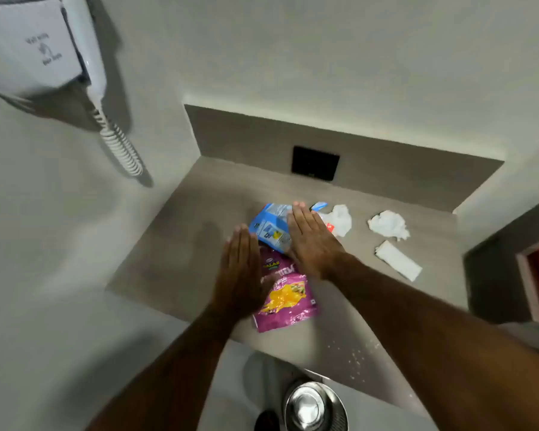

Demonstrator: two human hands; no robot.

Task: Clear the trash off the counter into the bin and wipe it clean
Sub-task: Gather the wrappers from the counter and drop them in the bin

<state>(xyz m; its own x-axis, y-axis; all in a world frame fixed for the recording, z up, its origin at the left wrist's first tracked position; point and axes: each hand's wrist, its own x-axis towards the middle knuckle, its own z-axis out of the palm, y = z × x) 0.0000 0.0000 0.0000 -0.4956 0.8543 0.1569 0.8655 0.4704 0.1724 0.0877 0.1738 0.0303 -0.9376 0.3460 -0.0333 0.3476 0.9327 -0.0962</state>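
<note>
Writing on the trash is mostly too blurred to read. The purple packet (285, 293) has a yellow picture and some pink letters that I cannot make out; the blue packet (273, 227) has small printed panels, also unreadable. The white hair dryer holder (35, 48) on the left wall has grey words, not legible.

On the grey counter (175, 244) I count two coloured packets and three white pieces: a crumpled white wrapper (339, 219) just right of the blue packet, a crumpled tissue (389, 224) further right, and a flat folded paper (398, 260) near it. White crumbs (355, 359) lie at the near edge.

The left hand (240, 269) is flat with the fingers together, over the left side of the purple packet, holding nothing. The right hand (308, 241) is also flat and extended, over the blue packet's right part, holding nothing.

The counter's left half is bare, with walls at the left and far sides. The steel bin (315, 405) stands on the floor below the near edge.
</note>
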